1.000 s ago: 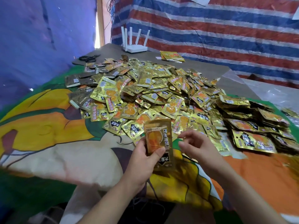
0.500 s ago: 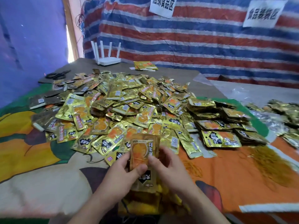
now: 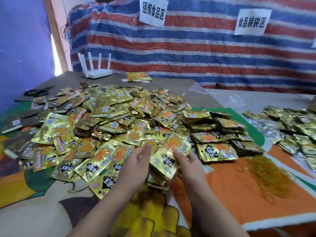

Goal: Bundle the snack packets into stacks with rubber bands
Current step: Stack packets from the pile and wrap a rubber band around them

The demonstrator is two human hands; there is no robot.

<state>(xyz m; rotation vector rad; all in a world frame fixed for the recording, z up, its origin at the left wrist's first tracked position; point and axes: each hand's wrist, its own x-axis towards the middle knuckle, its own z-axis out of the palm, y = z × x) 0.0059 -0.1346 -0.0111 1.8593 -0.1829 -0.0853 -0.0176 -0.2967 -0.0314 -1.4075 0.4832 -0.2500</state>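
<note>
**Right hand lifts a gold packet over the stack at the near edge**

A gold snack packet (image 3: pixel 168 157) is held tilted just above a small stack of packets (image 3: pixel 158 181) near the middle of the desk's near edge. Its long axis runs diagonally, the black-labelled end toward the near edge and the orange end toward the far right corner, printed face up.

The right hand (image 3: pixel 189 165) comes in from the near edge, forearm angled toward the middle, and pinches the packet along its right side, with one finger lying on its face. The left hand (image 3: pixel 136 165) is just beside the packet's left edge, fingers straight and pressed together, pointing away from the person, holding nothing.

Behind both hands a big loose pile of packets (image 3: pixel 106 124) spreads across the cartoon-printed cloth (image 3: pixel 34 202). Bundled stacks (image 3: pixel 217 134) sit toward the right, with orange rubber bands (image 3: pixel 266 175) heaped near them.
</note>
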